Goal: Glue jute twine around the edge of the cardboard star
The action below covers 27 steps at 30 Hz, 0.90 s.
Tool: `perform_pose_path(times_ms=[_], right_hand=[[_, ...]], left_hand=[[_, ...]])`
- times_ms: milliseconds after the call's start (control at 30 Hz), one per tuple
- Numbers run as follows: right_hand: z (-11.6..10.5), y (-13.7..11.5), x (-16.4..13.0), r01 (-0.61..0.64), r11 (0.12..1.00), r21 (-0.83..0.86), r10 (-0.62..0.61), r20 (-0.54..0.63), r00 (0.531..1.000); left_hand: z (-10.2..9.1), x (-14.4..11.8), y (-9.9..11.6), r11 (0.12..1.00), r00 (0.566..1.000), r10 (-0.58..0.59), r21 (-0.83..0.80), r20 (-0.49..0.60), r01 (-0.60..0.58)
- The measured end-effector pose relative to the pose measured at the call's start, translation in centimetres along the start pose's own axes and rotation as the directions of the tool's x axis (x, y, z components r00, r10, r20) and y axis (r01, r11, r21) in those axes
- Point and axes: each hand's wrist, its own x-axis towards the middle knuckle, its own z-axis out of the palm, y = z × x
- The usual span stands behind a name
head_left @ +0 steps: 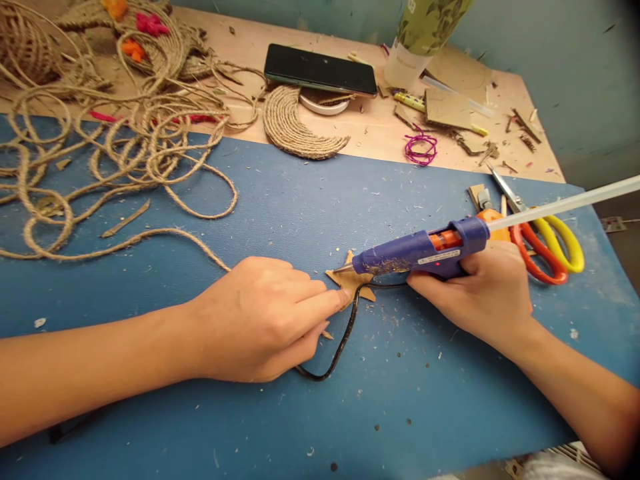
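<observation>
A small cardboard star (351, 281) lies on the blue mat. My left hand (270, 320) is closed at its left side, thumb and index finger gripping its edge. Jute twine (190, 238) runs from the left and disappears beneath that hand. My right hand (485, 293) is wrapped round the handle of a blue glue gun (400, 257), whose metal nozzle is over the star, at or very near its surface. A clear glue stick (570, 202) sticks out of the gun's back. The black cord (345, 340) loops across the star's right side and passes under my left hand.
Loose twine (150, 140) sprawls at the left. Behind the mat (280, 427) are a twine-covered crescent (300, 130), a phone (320, 69), a cup (420, 40), purple string (421, 148) and cardboard scraps (447, 110). Scissors (570, 243) with red and yellow handles lie beyond my right hand.
</observation>
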Motion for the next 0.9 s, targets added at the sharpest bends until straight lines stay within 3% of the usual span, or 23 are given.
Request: perform_pose_path(times_ms=[533,900], right_hand=[[0.08,0.61,-0.2,0.054,0.998,0.035,-0.053,-0.031,0.998],[-0.31,0.58,-0.29,-0.081,0.996,0.024,0.081,0.021,0.997]], left_hand=[[0.12,-0.07,-0.01,1.0,1.0,-0.007,-0.009,0.005,0.008],[0.12,0.05,-0.07,1.0,1.0,-0.008,-0.008,0.01,0.008]])
